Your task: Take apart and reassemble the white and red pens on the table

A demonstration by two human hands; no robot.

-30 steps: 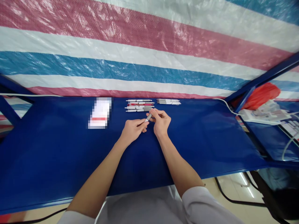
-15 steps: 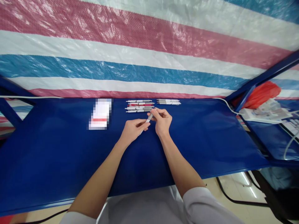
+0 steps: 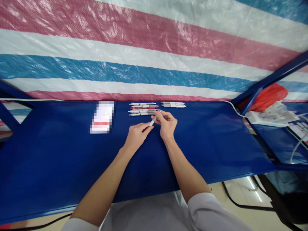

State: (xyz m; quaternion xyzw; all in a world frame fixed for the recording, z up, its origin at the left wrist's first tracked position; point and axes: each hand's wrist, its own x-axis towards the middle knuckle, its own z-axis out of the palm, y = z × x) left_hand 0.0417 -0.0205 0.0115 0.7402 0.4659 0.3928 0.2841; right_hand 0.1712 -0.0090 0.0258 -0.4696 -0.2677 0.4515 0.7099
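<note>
Over the middle of the blue table (image 3: 60, 160), both my hands pinch one grey and white pen (image 3: 153, 120). My right hand (image 3: 166, 123) grips its upper end with curled fingers. My left hand (image 3: 137, 134) pinches the lower tip. Just behind the hands lies a group of several pens (image 3: 143, 108), some with red parts. A second, smaller group of white pens (image 3: 173, 104) lies to the right of it.
A white card with a red stripe (image 3: 102, 117) lies left of the pens. A striped tarpaulin (image 3: 154, 54) hangs behind the table. At the right, a blue frame (image 3: 264, 83), a red bag (image 3: 270, 96), a white power strip (image 3: 267, 121) and cables.
The hands have shifted only slightly; the pen stays pinched between them and its tilt has changed a little.
</note>
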